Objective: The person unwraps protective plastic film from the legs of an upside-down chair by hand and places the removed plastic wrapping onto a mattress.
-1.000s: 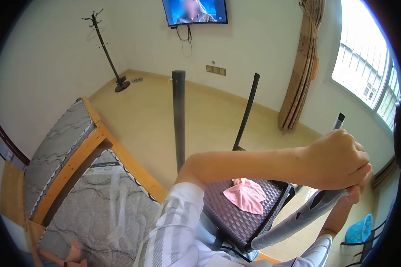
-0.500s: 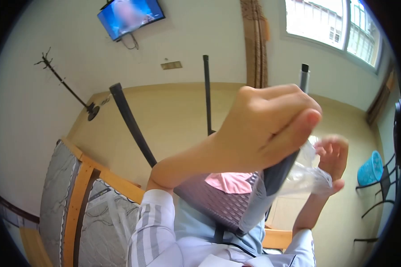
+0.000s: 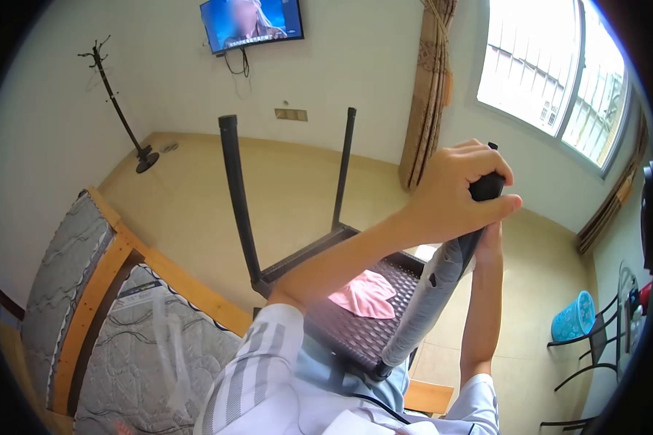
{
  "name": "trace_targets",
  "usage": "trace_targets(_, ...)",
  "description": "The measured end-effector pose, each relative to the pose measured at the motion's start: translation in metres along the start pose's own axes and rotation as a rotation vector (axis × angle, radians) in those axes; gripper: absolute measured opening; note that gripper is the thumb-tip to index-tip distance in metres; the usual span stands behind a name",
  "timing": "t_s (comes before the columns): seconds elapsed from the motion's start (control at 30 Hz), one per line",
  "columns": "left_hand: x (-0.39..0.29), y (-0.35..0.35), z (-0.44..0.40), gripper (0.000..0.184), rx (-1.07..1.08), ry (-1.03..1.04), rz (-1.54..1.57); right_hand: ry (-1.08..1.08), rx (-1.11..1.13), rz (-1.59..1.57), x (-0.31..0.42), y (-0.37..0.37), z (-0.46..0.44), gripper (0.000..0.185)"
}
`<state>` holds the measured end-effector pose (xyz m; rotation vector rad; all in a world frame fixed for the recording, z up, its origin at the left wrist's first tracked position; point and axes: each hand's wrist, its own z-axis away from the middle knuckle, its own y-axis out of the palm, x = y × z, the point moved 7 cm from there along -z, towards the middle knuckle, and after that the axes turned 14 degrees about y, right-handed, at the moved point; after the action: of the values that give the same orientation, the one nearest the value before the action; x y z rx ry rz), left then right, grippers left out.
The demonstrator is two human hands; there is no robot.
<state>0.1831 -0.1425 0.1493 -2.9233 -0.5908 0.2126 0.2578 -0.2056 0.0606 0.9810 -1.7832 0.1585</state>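
Note:
An overturned dark wicker chair (image 3: 355, 346) lies across my lap, its legs pointing up. A pink cloth (image 3: 366, 296) rests on the woven seat. Wrinkled clear plastic (image 3: 426, 304) covers the lower part of the nearest leg, whose dark upper end (image 3: 487, 187) is bare. Fingers of my left hand (image 3: 466, 183) curl round that bare end, with the thumb along its near side. Behind the same leg is my right hand (image 3: 489, 243), its fingers mostly hidden by the leg and my left hand.
A mattress (image 3: 152, 348) in a wooden bed frame (image 3: 87, 319) is at the left. Beyond the chair stand a coat rack (image 3: 120, 105) and a curtain (image 3: 426, 94). At the right are a blue basket (image 3: 575, 317) and a dark metal chair (image 3: 601, 341).
My right hand, spread beside loose plastic half a second ago, has moved in behind the leg. My left hand has shifted to the leg's bare end. The view has swung.

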Motion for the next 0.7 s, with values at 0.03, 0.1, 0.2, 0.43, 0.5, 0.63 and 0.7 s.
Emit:
trace_targets(0.03, 0.002, 0.001, 0.001, 0.015, 0.016, -0.044, 0.026, 0.01, -0.02, -0.073, -0.003, 0.0, -0.002, 0.04)
trace_targets(0.1, 0.007, 0.001, 0.004, 0.013, 0.046, -0.135, 0.083, -0.004, -0.049, -0.087, -0.007, -0.011, -0.006, 0.039)
trace_targets(0.2, 0.008, 0.003, 0.006, 0.012, 0.014, -0.179, 0.133, -0.154, -0.448, 0.032, -0.006, -0.023, 0.006, 0.035)
trace_targets(0.43, -0.001, 0.005, 0.004, 0.007, -0.021, -0.105, 0.066, -0.184, -0.635, 0.213, -0.027, -0.031, 0.071, 0.035)
trace_targets(0.5, 0.0, 0.005, 0.004, 0.005, -0.038, -0.092, 0.066, -0.135, -0.608, 0.265, -0.043, -0.033, 0.091, 0.036)
trace_targets(0.63, 0.004, 0.007, 0.007, 0.004, -0.034, -0.178, 0.138, -0.018, -0.53, 0.358, -0.072, -0.037, 0.115, 0.036)
trace_targets(0.7, 0.004, 0.009, 0.008, 0.005, -0.032, -0.192, 0.19, 0.039, -0.478, 0.404, -0.082, -0.039, 0.121, 0.036)
